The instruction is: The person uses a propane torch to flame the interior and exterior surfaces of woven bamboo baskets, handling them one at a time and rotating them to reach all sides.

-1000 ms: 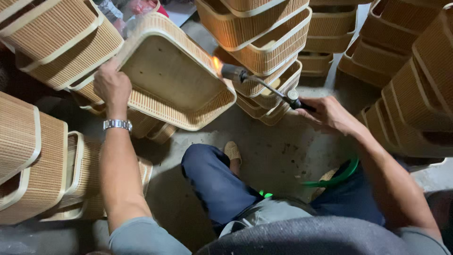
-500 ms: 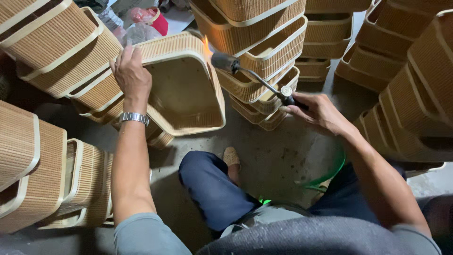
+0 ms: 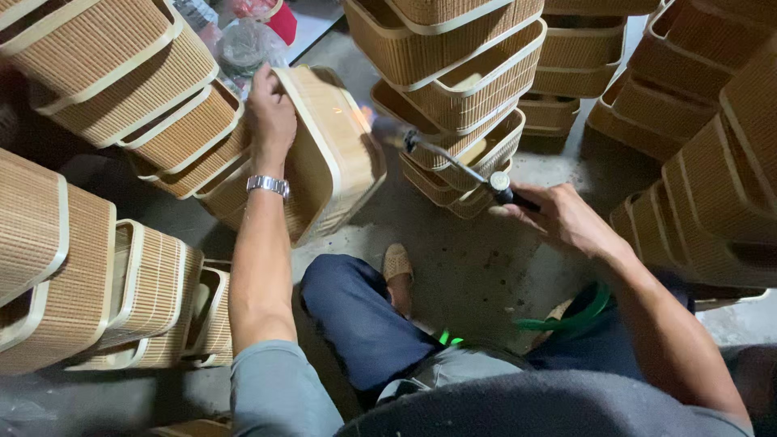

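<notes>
My left hand [image 3: 271, 117], with a metal watch on the wrist, grips the rim of a woven bamboo basket [image 3: 340, 154] and holds it tilted on its side. My right hand [image 3: 558, 214] is closed around the handle of a gas torch [image 3: 453, 162]. The torch's thin metal tube points up and left, and its nozzle ends right beside the basket's outer wall, where a small flame shows. A green hose [image 3: 566, 320] runs down past my right knee.
Stacks of similar woven baskets surround me: at the left [image 3: 97, 89], lower left [image 3: 89, 291], behind the torch [image 3: 461, 73] and at the right [image 3: 712, 162]. Bare concrete floor [image 3: 477, 267] lies between my legs and the stacks. A sandalled foot [image 3: 396, 267] rests there.
My left hand has turned the basket from facing open towards me to standing on edge. The torch tip has stayed at the basket, now at its outer wall.
</notes>
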